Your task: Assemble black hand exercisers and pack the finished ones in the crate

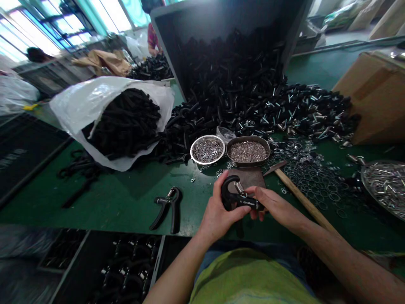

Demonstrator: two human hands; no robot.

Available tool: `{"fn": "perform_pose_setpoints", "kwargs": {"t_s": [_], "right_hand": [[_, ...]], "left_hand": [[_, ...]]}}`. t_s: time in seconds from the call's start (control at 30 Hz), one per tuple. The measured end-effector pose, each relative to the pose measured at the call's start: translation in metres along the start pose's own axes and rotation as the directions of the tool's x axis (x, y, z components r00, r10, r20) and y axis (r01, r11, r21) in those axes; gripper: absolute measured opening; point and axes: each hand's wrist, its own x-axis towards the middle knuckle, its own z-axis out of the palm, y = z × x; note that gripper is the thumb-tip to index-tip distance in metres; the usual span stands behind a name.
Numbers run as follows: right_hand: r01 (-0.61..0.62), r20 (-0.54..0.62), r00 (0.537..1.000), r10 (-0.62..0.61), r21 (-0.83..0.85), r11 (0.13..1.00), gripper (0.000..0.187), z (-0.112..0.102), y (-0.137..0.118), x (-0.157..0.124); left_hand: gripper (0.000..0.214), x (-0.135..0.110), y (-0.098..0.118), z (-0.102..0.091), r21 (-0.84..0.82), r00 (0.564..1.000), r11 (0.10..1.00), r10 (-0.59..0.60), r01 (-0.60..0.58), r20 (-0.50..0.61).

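Above the table's near edge, my left hand [215, 213] is closed around the black curved frame of a hand grip strengthener [243, 200]. A silver coil spring [239, 187] shows between its parts. My right hand [274, 205] is closed at the strengthener's right end, its fingers near the spring and the lettered handle; some fingertips are hidden behind it. Left of my hands, a second hand grip strengthener [169, 209] with a spring lies on the green table [136, 207]. Just beyond my hands sits a flat metal block [249, 177].
A round bowl of nuts [192, 157] and an oval tin of small parts [268, 157] stand ahead. A hammer [303, 198] and loose rings lie right. Black handles spill from a grey bin [172, 63] and white bag [72, 101]. A cardboard box [379, 97] stands right; a person works beyond.
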Motion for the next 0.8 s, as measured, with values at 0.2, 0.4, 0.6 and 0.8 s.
{"fn": "perform_pose_setpoints", "kwargs": {"t_s": [0.2,0.4,0.6,0.8], "right_hand": [[0.103,-0.111,0.985,-0.134,-0.250,0.963,0.027,0.011,-0.015,0.007],[0.090,-0.049,0.988,-0.150,-0.601,0.794,0.022,0.017,-0.018,0.003],[0.056,0.020,0.998,-0.061,-0.731,0.680,0.026,0.012,-0.019,0.007],[0.075,0.097,0.995,0.018,-0.861,0.503,0.035,-0.011,0.002,0.035]], "left_hand": [[0.082,-0.012,-0.009,0.006,-0.074,0.999,0.996,-0.047,0.045,-0.020],[0.083,-0.020,-0.017,0.005,-0.032,1.000,0.999,-0.011,0.011,0.020],[0.080,-0.015,-0.024,0.010,-0.008,0.996,1.000,-0.001,0.002,0.090],[0.078,0.009,-0.048,0.023,0.097,0.993,0.994,-0.068,0.059,0.091]]}}
